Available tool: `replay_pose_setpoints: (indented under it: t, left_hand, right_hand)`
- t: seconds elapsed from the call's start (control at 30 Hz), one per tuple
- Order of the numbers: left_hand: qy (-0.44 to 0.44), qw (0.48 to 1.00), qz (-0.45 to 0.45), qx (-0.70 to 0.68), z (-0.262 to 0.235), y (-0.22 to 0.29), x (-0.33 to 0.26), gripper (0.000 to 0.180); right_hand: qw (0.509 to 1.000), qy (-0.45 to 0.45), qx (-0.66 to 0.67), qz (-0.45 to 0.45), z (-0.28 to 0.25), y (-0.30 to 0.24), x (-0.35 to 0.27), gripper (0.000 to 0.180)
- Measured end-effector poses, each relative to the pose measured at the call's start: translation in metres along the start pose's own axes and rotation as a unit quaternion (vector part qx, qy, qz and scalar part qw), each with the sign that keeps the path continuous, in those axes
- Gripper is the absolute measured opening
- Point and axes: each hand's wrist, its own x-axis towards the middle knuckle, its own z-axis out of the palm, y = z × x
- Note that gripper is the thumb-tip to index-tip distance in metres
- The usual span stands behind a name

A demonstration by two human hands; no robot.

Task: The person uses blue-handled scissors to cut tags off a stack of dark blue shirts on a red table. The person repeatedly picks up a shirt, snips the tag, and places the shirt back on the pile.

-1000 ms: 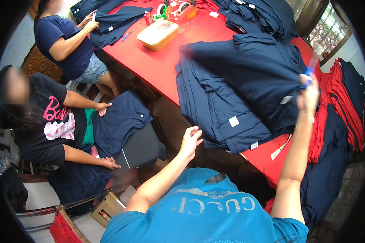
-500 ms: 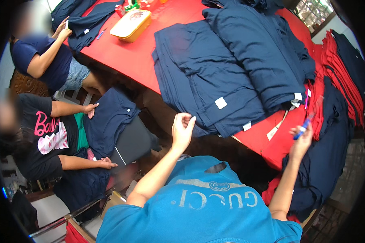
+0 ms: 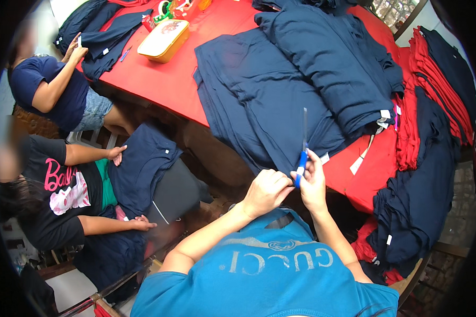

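In my right hand (image 3: 314, 185) is a pair of blue-handled scissors (image 3: 302, 162), the thin blade pointing away from me over the cloth. My left hand (image 3: 269, 191) is closed in a pinch beside the scissors' handle, close to my right fingers; what it pinches is hidden. Both hands are at the near edge of a spread pile of navy garments (image 3: 243, 84) on the red-covered table (image 3: 153, 90). A thicker folded navy stack (image 3: 328, 58) overlaps that pile on the right. A white label (image 3: 325, 158) shows past my right hand.
A yellow tub with a white lid (image 3: 164, 41) stands at the back. Red garments (image 3: 441, 84) and draped navy cloth (image 3: 418, 211) fill the right side. At left, one seated person holds navy cloth (image 3: 143, 153) on the lap; another person (image 3: 50, 84) works at the table.
My right hand has swung in from the right with the scissors, their blade now upright in view. My left hand has moved right and nearer me. The garment's square white tag no longer shows.
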Motion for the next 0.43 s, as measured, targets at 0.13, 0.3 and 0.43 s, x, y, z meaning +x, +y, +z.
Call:
replay_pose_setpoints:
  t: [0.13,0.3,0.43]
  left_hand:
    - [0.113,0.989,-0.091,-0.015,-0.025,-0.051,0.030,0.023]
    - [0.252,0.922,-0.289,0.054,-0.079,-0.195,0.120,0.043]
    - [0.084,0.868,-0.430,0.232,-0.102,-0.240,0.189,0.092]
  right_hand:
    - [0.999,0.051,0.000,-0.013,-0.022,0.002,-0.019,0.064]
    - [0.993,0.112,0.000,0.032,-0.043,0.000,-0.034,0.065]
    - [0.992,0.119,-0.022,-0.022,-0.038,-0.005,-0.044,0.066]
